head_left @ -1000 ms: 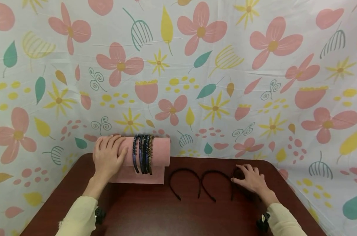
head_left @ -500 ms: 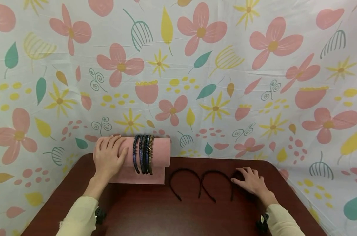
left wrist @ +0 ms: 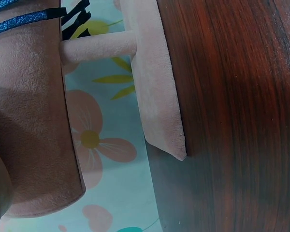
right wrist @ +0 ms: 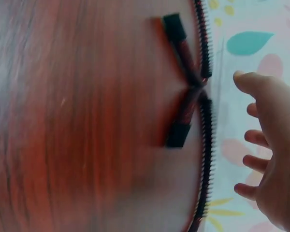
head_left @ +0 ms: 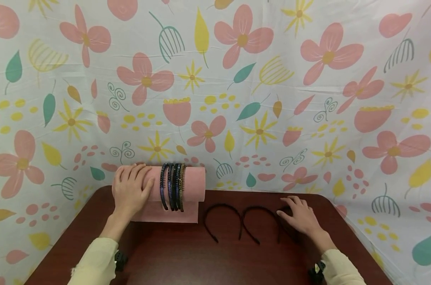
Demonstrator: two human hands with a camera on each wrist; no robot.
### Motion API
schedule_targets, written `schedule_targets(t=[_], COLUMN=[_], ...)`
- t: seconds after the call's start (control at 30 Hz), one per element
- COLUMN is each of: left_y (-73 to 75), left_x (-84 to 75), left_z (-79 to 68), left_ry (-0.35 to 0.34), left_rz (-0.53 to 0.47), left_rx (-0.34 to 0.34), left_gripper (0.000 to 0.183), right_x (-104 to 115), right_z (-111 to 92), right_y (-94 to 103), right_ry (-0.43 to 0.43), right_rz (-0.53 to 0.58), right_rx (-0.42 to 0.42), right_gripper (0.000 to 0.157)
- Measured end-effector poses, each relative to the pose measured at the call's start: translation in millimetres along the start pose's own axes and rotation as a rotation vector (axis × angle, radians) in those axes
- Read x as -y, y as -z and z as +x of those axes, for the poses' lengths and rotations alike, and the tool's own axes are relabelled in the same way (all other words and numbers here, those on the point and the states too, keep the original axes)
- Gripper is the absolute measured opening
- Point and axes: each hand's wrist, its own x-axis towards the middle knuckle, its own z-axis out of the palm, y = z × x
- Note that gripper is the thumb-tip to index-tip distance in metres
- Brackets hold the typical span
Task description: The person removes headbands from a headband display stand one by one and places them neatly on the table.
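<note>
My left hand [head_left: 131, 190] holds the left end of a pink plush headband holder [head_left: 194, 184], its fingers over the top of the roll and its thumb on the front. Several glittery headbands [head_left: 172, 186] in blue, black and gold sit around the middle of that roll. In the left wrist view a blue headband [left wrist: 24, 21] shows at the top left of the roll. Over the table's right side my right hand [head_left: 300, 215] is spread, thumb apart from the fingers, with nothing in it. Beneath it lies a dark headband, mostly hidden by the hand and its shadow.
Two black headbands, one nearer the holder [head_left: 222, 204] and one nearer my right hand [head_left: 259, 207], lie side by side on the dark red wooden table [head_left: 215, 261]. A flower-printed cloth [head_left: 215, 79] hangs behind the table's back edge.
My right hand has shifted slightly left, and its fingers have straightened a little. The left hand and the holder stay as they were.
</note>
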Motion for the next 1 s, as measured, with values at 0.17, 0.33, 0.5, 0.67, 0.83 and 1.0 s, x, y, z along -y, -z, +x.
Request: schedule_targets(t=[0.17,0.33,0.5,0.67,0.83,1.0], left_y=[-1.0,-1.7,-1.7,-1.4,-1.0,0.0], left_x=[0.9,1.2,0.9,0.0,-0.3,-0.7], left_z=[-0.7,-1.4,-1.0,-0.7,-0.8,-0.1], left_ry=[-0.007,-0.007,-0.004,-0.007,0.003,0.006], left_rz=[0.0,-0.008,-0.015,-0.021,-0.026,-0.031], left_rx=[-0.021,-0.028,-0.022,-0.023,-0.011,-0.012], left_gripper=[0.048,0.048,0.048,0.047,0.046,0.046], right_x=[13.0,27.2,41.3,54.3,68.1,84.7], right_z=[6.9,12.8,16.8,21.2,26.1,29.8], right_y=[3.0,6.2,11.4,15.1,19.7,26.2], right_ry=[0.052,0.082,0.116,0.153,0.181,0.224], right_rz=[0.018,0.053,0.062,0.067,0.062,0.073], right_rx=[-0.047,-0.072,-0.105,-0.126,-0.147,-0.169], right_gripper=[0.055,0.05,0.048,0.049,0.05,0.05])
